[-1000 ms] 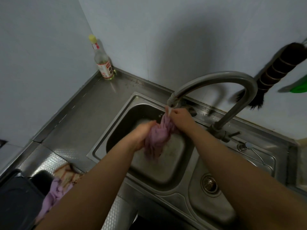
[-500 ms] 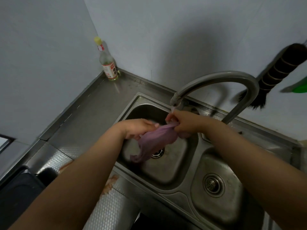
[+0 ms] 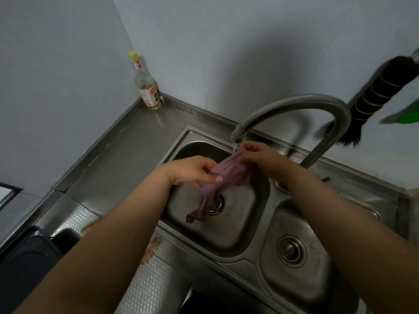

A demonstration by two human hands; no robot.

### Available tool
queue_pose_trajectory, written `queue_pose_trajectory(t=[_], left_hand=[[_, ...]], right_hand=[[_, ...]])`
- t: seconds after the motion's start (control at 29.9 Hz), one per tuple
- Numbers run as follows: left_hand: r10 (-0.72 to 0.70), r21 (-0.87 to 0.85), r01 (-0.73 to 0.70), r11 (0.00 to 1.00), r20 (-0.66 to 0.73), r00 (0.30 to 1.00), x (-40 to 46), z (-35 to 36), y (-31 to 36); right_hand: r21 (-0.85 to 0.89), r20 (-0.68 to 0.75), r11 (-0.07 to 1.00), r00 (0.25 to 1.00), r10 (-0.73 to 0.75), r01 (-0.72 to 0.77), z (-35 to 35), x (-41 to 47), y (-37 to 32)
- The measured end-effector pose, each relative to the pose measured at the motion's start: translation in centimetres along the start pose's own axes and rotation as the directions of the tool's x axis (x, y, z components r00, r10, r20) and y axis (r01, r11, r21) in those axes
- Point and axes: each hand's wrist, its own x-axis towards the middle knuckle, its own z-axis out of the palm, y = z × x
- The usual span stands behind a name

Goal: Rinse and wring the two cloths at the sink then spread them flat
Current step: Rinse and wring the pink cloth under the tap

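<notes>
Cloth [image 3: 223, 177] under faucet [image 3: 294, 107], above sink [image 3: 188, 134].

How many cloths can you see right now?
1: a wet purple cloth stretched between the left hand and right hand, over the steel sink's left basin. The second may be hidden behind the left forearm.

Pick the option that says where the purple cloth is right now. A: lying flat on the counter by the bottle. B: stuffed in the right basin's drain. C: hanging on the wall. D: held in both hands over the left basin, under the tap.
D: the left hand and right hand both grip the purple cloth, which hangs over the left basin below the tap.
</notes>
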Motion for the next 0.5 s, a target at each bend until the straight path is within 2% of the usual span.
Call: queue_pose_trajectory(t=[0.07,0.13,0.17,0.23,0.27,0.33,0.4,0.47,0.5], left_hand=[[0.062,-0.04,-0.064,0.997,-0.06,0.996,0.0,0.1,-0.2],[0.111,-0.122,-0.148,0.982,-0.269,0.957,0.6,0.4,-0.6],[0.102,-0.188,-0.189,0.964,-0.395,0.913,1.0,0.9,-0.7],[-0.014,-0.388,-0.267,0.882,-0.588,0.809,2.3,2.0,-0.4],[-0.088,-0.496,-0.31,0.811,-0.628,0.773,2.8,2.5,0.1],[-0.266,-0.675,-0.319,0.665,-0.614,0.743,3.8,3.7,1.5],[-0.415,-0.827,-0.251,0.503,-0.486,0.77,4.6,5.8,3.3],[-0.439,-0.906,-0.228,0.356,-0.377,0.815,5.3,8.0,4.5],[-0.427,-0.922,-0.225,0.316,-0.35,0.833,5.3,8.7,4.9]], right_hand=[[0.08,-0.182,0.997,0.983,0.009,0.006,0.3,0.3,0.4],[-0.034,-0.398,0.999,0.917,-0.019,0.006,0.5,0.4,0.7],[-0.126,-0.474,0.992,0.879,-0.055,-0.006,0.6,0.5,0.8],[-0.235,-0.535,0.971,0.84,-0.091,-0.044,2.1,0.5,0.8],[-0.256,-0.522,0.966,0.846,-0.108,-0.035,3.5,0.3,0.8],[-0.311,-0.448,0.95,0.887,-0.115,-0.034,7.0,-0.1,0.6],[-0.34,-0.427,0.939,0.898,-0.104,-0.053,8.3,0.3,0.3],[-0.332,-0.523,0.933,0.85,-0.059,-0.14,6.8,1.7,0.0],[-0.322,-0.578,0.928,0.815,-0.037,-0.186,6.0,2.2,-0.1]])
